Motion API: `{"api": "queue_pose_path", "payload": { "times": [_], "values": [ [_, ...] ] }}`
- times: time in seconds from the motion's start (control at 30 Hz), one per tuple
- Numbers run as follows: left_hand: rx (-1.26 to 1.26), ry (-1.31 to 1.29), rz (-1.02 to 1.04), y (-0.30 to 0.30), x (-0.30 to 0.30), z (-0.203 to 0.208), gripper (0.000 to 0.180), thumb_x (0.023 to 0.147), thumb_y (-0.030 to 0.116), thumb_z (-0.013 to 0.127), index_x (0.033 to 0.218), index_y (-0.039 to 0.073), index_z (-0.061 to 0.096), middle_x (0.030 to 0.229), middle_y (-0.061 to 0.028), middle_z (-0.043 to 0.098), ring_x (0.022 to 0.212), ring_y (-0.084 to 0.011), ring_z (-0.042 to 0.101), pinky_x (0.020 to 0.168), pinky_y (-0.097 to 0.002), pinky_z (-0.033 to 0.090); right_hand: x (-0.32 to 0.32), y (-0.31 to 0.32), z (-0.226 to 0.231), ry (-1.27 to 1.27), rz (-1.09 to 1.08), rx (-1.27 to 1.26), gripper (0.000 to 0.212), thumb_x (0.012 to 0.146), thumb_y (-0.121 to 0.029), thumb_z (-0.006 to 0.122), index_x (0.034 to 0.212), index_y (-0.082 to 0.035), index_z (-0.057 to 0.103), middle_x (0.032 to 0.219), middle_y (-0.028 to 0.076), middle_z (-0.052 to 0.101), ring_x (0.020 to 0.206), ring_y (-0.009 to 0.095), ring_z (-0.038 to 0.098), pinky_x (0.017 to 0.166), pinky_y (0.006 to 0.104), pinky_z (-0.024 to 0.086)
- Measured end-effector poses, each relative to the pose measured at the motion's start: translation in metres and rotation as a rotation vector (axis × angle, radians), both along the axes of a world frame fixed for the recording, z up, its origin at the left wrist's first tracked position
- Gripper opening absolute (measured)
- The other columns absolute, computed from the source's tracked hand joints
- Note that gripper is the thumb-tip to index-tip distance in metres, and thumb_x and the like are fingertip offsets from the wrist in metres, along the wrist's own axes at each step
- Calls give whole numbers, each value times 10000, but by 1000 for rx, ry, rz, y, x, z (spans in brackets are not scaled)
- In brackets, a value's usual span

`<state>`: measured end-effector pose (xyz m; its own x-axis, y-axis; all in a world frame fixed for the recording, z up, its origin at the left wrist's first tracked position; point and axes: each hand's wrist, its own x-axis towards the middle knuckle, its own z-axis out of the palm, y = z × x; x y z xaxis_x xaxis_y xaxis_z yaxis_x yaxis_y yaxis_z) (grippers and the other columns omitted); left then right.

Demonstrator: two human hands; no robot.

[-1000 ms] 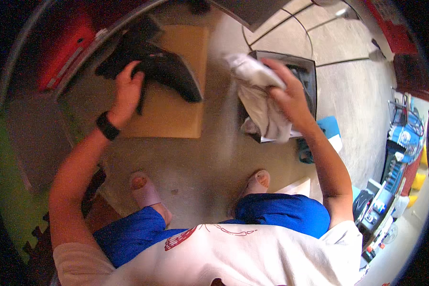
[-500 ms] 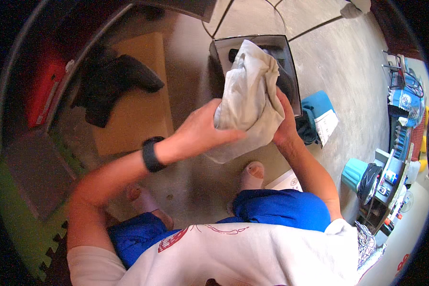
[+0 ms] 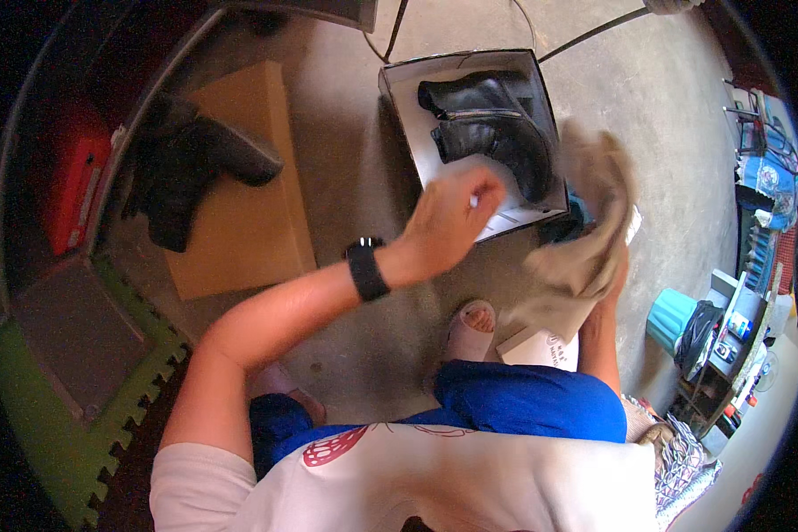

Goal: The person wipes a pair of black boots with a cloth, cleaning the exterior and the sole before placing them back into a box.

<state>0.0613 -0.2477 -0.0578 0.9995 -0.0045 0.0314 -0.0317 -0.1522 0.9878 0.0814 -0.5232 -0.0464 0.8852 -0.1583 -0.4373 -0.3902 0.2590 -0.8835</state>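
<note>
A shoe box, black outside and white inside, stands uncovered on the floor in front of me. In it lies a pair of black zipped ankle boots. My left hand, a black band at its wrist, hovers over the box's near edge. Its fingers are curled and slightly blurred; a small white spot shows at them, and I cannot make out whether it is a held thing. Right of the box, my right hand grips a crumpled beige cloth. That cloth is blurred and covers most of the hand's fingers.
A dark boot-shaped item rests on a brown cardboard piece at the left. By my right foot lies a white box lid. Farther right are a light-blue bin and a cluttered shelf. Thin dark legs stand behind the box.
The beige cloth has moved from above the box to its right with my right hand, uncovering the boots. My left hand has let go of the cloth and curled its fingers.
</note>
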Motion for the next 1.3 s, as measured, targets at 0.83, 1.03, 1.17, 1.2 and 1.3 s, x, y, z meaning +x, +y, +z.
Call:
{"api": "queue_pose_path", "payload": {
  "times": [0.83,1.03,1.17,1.2,1.3],
  "values": [
    [-909,349,89,10,89,-1,185,825,111,584,968,0,621,942,-98,662,835,-205,644,799,-316,517,38,-64,-55,-36,-68,205,447,803,-68,498,1240,17,457,1174,167,559,1022,274,584,911,393,475],
    [-1280,466,304,60,24,67,223,841,141,541,987,-17,601,979,-124,648,881,-232,630,820,-345,501,35,-6,-32,22,397,-586,407,768,-91,603,1152,19,524,1013,98,619,923,197,604,826,325,494],
    [-1331,465,521,75,-29,91,270,859,163,497,1021,-34,589,1020,-151,634,928,-255,615,860,-369,484,30,59,-17,-351,1048,-653,586,681,-167,740,1198,-38,495,1049,123,602,839,269,628,767,369,504],
    [-1336,467,567,79,-40,100,282,864,168,486,1029,-38,586,1030,-157,630,940,-261,611,870,-374,480,31,66,-14,-479,1193,-711,619,669,-175,751,1213,-50,483,1070,135,580,841,303,624,765,385,503],
    [-1301,471,699,84,-59,118,319,878,184,453,1054,-51,576,1061,-177,620,975,-277,599,899,-392,467,19,98,6,-360,1621,-994,719,623,-221,783,1246,-78,454,1116,142,524,954,362,578,821,453,472]
  ]
}}
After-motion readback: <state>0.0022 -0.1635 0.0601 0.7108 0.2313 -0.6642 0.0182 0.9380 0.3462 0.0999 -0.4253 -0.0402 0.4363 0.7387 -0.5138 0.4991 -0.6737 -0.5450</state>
